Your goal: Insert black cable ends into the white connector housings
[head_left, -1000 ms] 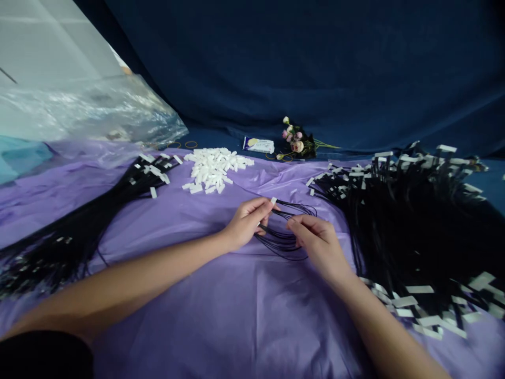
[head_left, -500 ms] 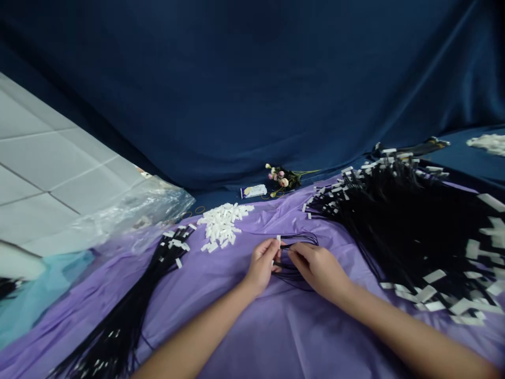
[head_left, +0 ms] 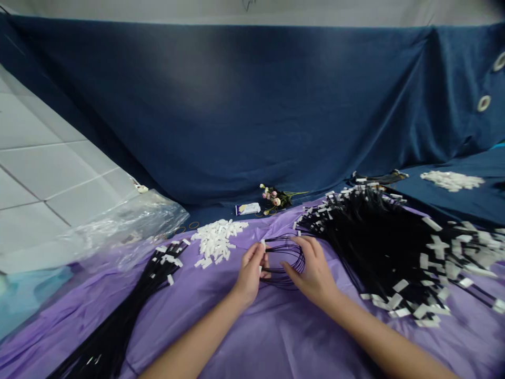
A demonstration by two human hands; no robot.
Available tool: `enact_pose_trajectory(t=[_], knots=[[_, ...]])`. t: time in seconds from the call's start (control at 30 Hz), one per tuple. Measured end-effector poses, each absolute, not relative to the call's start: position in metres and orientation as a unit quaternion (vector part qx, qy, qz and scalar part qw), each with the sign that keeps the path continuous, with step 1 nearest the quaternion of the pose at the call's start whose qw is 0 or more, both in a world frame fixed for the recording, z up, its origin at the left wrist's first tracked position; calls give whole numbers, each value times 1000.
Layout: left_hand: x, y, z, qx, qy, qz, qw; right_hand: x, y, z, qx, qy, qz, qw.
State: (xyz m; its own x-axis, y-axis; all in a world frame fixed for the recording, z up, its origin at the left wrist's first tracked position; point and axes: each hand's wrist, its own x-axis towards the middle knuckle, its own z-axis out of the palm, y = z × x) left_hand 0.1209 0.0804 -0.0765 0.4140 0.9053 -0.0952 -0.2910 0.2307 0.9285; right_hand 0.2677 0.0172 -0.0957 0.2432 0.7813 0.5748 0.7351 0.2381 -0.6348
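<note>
Over the purple cloth, my left hand (head_left: 249, 275) pinches the ends of a flat black cable (head_left: 284, 251) between thumb and fingers. A small white connector (head_left: 263, 242) sticks up at its fingertips. From there several thin strands bow out to the right in a round loop. My right hand (head_left: 316, 272) curves about that loop's right side, thumb and fingers spread apart; whether they press on the strands I cannot tell. Left of my hands lies a heap of small white connectors (head_left: 216, 241).
A bundle of black cables with white ends (head_left: 136, 300) lies at left, a larger cable pile (head_left: 371, 245) at right. Behind are a wrapped packet (head_left: 248, 209), artificial flowers (head_left: 275, 197) and clear plastic (head_left: 134, 218). Another white heap (head_left: 452, 180) sits far right, before a blue curtain (head_left: 244, 116).
My right hand has opened from a pinch on the strands, its thumb and fingers now apart around a rounder loop. My left hand keeps its hold. The view has tilted up and turned right.
</note>
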Motion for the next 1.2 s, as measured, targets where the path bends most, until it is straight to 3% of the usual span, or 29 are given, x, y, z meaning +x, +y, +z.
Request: enact_pose_trajectory(t=[0.13,0.2,0.37,0.53,0.7,0.77,0.83,0.9,0.93,1.0,1.1,1.2], knots=[[120,73,-55,438,306,418,734,273,20,-87,-480,-423,313,702],[120,67,-51,457,289,415,732,273,20,-81,-426,-358,409,723],[121,51,-59,577,276,323,698,275,13,-58,-353,-307,488,737],[129,30,-77,688,232,234,646,286,2,-41,-311,-287,535,731],[129,24,-75,766,250,228,546,292,-4,-25,-307,-301,546,719],[125,27,-70,782,269,239,508,301,-7,-9,-320,-323,500,737],[120,32,-64,785,279,252,492,318,-9,11,-408,-405,299,762],[116,37,-59,782,290,261,486,342,-8,32,-541,-465,19,701],[114,39,-56,779,296,262,486,357,-7,40,-625,-467,-119,614],[111,43,-52,774,304,260,490,386,0,51,-770,-408,-281,402],[108,46,-47,772,299,261,496,423,13,41,-891,-352,-251,141],[106,48,-45,769,295,259,505,445,17,7,-908,-373,-177,74]])
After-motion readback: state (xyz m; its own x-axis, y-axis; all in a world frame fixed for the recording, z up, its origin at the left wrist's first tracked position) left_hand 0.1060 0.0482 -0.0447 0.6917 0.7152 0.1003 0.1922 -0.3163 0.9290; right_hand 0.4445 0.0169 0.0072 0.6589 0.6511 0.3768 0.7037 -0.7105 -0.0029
